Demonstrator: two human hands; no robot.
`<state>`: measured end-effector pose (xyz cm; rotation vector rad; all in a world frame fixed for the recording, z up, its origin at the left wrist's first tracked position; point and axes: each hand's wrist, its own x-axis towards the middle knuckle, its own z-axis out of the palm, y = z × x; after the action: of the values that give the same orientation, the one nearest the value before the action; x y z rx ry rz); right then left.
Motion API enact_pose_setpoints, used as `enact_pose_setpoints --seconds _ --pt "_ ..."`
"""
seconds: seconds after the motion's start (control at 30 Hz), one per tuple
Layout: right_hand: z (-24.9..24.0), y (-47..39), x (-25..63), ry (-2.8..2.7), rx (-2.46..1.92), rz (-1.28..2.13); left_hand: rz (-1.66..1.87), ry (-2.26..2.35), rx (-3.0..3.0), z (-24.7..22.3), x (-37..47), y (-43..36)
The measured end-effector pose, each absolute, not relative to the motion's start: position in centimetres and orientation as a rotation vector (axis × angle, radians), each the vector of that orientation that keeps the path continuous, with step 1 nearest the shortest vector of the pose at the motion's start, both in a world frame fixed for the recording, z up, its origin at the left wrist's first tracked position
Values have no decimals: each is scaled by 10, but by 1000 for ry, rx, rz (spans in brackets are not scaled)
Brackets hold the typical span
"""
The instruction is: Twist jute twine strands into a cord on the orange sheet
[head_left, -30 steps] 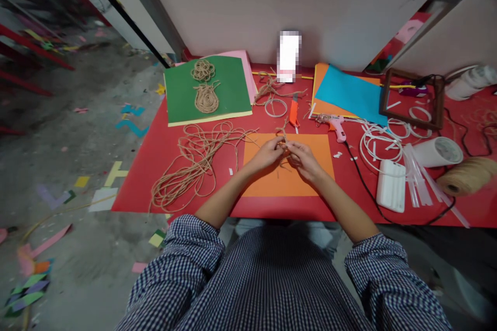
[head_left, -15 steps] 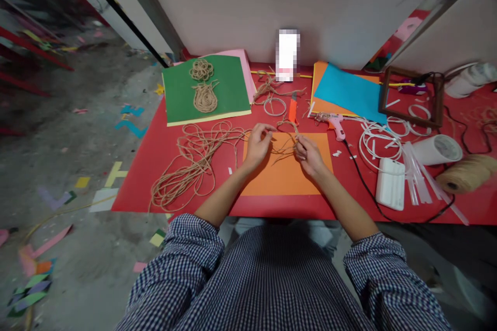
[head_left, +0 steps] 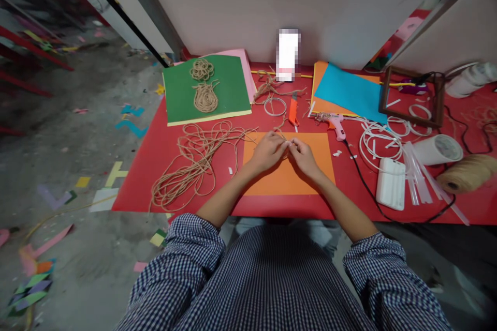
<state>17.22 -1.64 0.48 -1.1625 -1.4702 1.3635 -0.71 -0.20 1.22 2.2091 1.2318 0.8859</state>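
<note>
Red-topped and crowded, the table stands against a pale wall, with an orange sheet near its front edge. Over that sheet the left hand and right hand meet, fingers of both pinching a thin piece of twine they mostly hide. Looser rope lies heaped to the left, a pink glue gun just past the sheet's far right corner.

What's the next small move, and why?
Perhaps ease the left hand and right hand slightly apart to snug the twine: they meet over the orange sheet, and loose twine pokes out beyond them.
</note>
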Motion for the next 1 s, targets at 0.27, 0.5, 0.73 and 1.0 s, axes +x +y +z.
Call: enact_pose_setpoints --seconds 0.27,0.5,0.73,1.0 --pt "6 -15 175 -1564 -1200 1199 967 1317 2360 20 -12 -1" --pt "15 -15 176 -1399 -1176 1168 706 1663 2334 18 -20 3" --pt "19 -14 178 -1259 -1171 1090 484 2013 2094 32 -32 6" --pt "20 -16 176 -1295 -1151 1127 760 1784 2187 29 -28 3"
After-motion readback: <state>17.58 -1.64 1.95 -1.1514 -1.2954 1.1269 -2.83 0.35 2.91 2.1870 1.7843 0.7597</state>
